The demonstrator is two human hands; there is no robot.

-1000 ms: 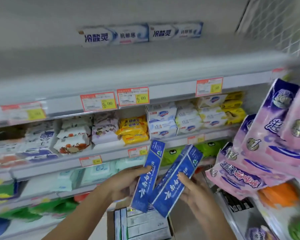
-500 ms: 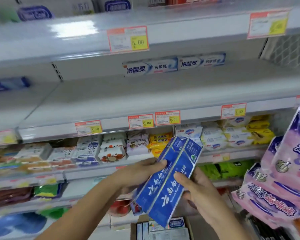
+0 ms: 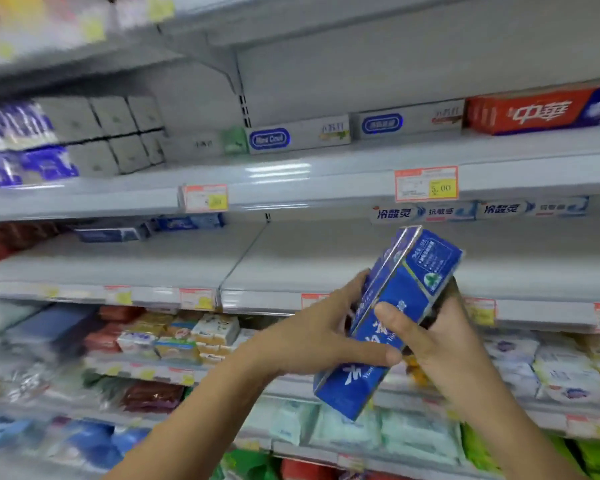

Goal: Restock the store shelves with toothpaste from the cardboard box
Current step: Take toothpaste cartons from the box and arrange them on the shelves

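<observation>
Toothpaste boxes (image 3: 407, 292) lifted higher, pressed together, left hand (image 3: 312, 337) and right hand (image 3: 444, 344) fingers gripping them, facing shelf (image 3: 326, 265)

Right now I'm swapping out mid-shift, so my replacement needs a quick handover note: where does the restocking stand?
Left hand: grips the blue toothpaste boxes from the side.
Right hand: grips the same boxes, thumb on the front.
Boxes are tilted in the air before the mostly bare shelf, not yet set down.
Cardboard box is out of view.
To do: place these, then fetch more.
</observation>
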